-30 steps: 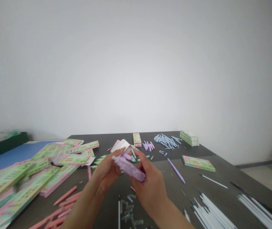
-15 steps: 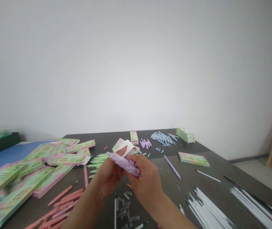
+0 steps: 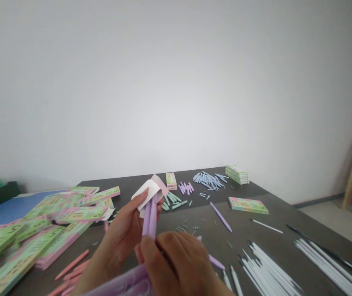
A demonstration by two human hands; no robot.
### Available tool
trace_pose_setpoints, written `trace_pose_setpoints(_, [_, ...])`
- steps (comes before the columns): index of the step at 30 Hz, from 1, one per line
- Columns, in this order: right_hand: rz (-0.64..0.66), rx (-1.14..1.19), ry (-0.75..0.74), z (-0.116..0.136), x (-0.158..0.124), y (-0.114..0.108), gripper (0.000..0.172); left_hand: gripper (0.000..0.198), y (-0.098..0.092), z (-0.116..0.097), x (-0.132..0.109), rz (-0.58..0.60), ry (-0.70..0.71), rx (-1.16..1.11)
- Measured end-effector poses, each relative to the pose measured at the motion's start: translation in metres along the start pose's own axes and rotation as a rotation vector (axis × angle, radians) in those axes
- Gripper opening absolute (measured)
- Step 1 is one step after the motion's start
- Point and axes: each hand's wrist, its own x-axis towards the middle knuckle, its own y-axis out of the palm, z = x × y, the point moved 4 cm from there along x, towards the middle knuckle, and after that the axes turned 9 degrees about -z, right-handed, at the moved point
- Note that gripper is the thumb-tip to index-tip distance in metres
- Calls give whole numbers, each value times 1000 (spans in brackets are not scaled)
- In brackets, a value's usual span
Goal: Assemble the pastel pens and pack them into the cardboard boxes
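My left hand (image 3: 123, 230) is closed around a small paper box (image 3: 151, 189) with its white flap folded open toward me. Purple pens (image 3: 150, 218) reach into the mouth of this box. Their lower parts are gripped by my right hand (image 3: 180, 259), whose fingers are closed. More purple barrels (image 3: 126, 281) stick out below that hand, toward the lower left. Whether these are the same pens or others, I cannot tell, as my fingers cover the middle. A loose purple pen (image 3: 221, 217) lies on the table to the right of my hands.
Flat printed boxes (image 3: 49, 230) overlap at left, near red pen barrels (image 3: 72, 265). White refills (image 3: 268, 267) lie at right, beside a closed box (image 3: 248, 205). Farther back are blue parts (image 3: 208, 180), green parts (image 3: 172, 199) and stacked boxes (image 3: 237, 174).
The bundle of purple pens has swung from lying across my hands to pointing into the box. My right hand has moved down and nearer, and the box mouth now faces me.
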Motion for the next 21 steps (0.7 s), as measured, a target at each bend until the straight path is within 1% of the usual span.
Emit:
trace_pose_setpoints(3, [-53,13,22,-4,1,-4,17,16,-4,-6,7,12,95,-12])
trace_pose_setpoints(5, [-93,132,99,-13,3,-7,16,18,-11,-15,15,8,193,-30])
trace_pose_setpoints(6, [-117,226,169,-20,5,-9,15,19,-15,-20,18,2,228,-44])
trace_pose_setpoints(7, [-147,315,266,-28,7,-11,14,19,-20,-25,21,-6,252,-60])
trace_pose_setpoints(8, [-193,379,394,-39,8,-13,11,19,-25,-29,22,-9,263,-72])
trace_pose_setpoints(10, [-302,428,725,-63,6,-18,8,20,-31,-36,23,9,245,-68])
trace_pose_setpoints(12, [-391,466,1036,-85,0,-21,15,23,-32,-39,22,61,196,-42])
trace_pose_setpoints(13, [-426,516,1141,-93,-3,-22,20,25,-32,-39,20,97,170,-31])
trace_pose_setpoints(14, [-461,578,1203,-99,-5,-23,24,27,-31,-39,18,140,144,-26])
trace_pose_setpoints(17, [-550,725,1235,-114,-7,-27,30,30,-29,-37,12,267,82,-53])
trace_pose_setpoints(21, [-511,895,1292,-128,-6,-23,28,35,-32,-38,6,362,46,-131])
